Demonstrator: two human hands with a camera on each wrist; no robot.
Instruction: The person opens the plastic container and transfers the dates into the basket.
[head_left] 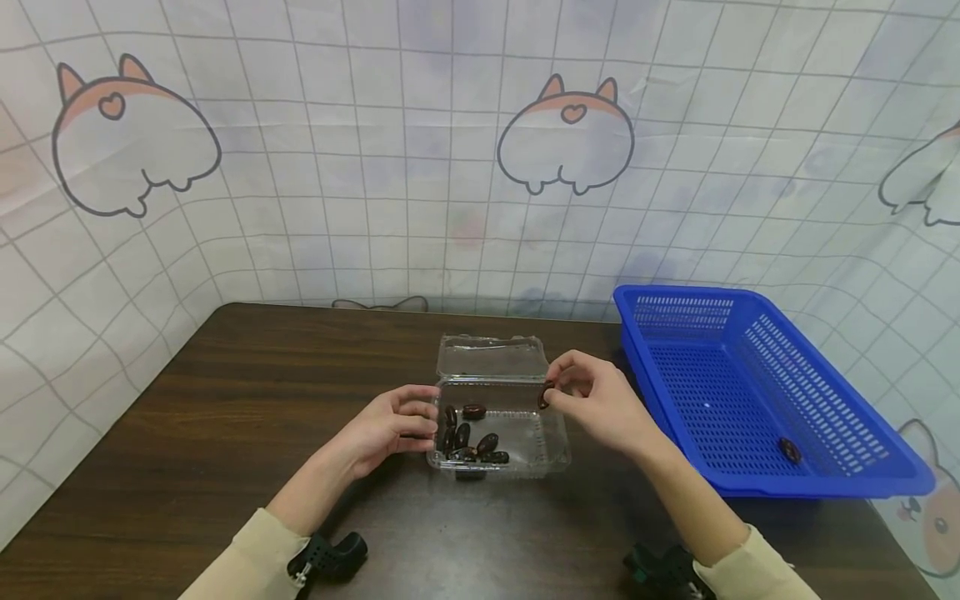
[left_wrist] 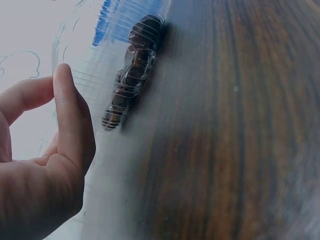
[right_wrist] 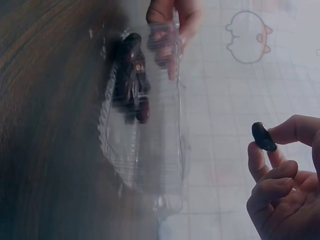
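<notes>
A clear plastic clamshell box (head_left: 525, 433) stands with its lid folded back in the head view, and several dark brown dates (head_left: 462, 435) lie toward its left side. My left hand (head_left: 395, 427) holds the box by its left wall; in the left wrist view the thumb and a finger (left_wrist: 67, 110) meet at the rim. My right hand (head_left: 600, 400) pinches one date (head_left: 546, 395) between thumb and fingertips, just above the box's right back corner. The right wrist view shows that date (right_wrist: 263, 137) apart from the box.
To the right stands a blue plastic basket (head_left: 675, 417) with one date (head_left: 789, 450) on its floor. The dark wooden table (head_left: 247, 400) carries both containers. A sheet with a grid and cartoon print (head_left: 375, 167) hangs behind the table.
</notes>
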